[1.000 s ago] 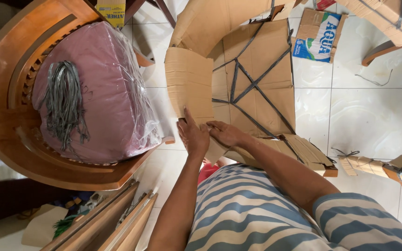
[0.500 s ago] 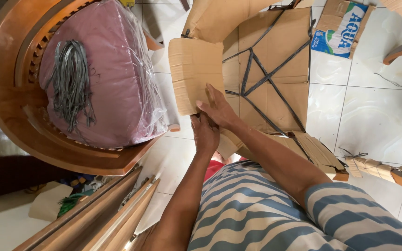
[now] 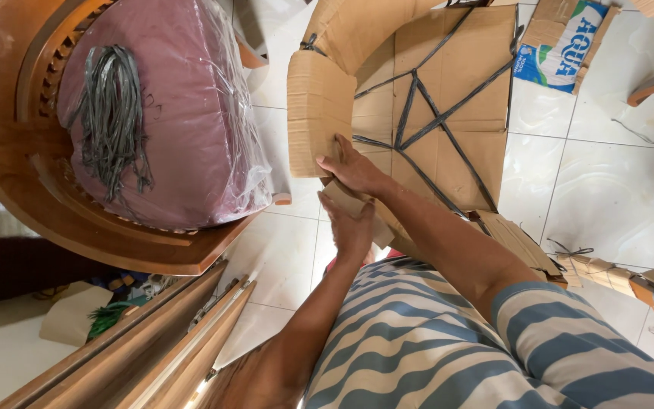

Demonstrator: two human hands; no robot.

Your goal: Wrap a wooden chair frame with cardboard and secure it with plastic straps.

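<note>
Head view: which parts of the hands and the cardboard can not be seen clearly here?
- Left hand palm and fingertips: head view, pressed against the cardboard strip.
- Right hand fingertips: curled around the strip's edge.
- What the strip wraps: covered by cardboard.
- Strip's top end: cut off by the upper frame edge.

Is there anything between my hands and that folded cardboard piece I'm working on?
Nothing visible stands between them. The right hand already rests on the lower edge of the folded cardboard piece, and the left hand touches the cardboard strip just beneath it. The wooden chair with its pink cushion sits off to the side.
</note>
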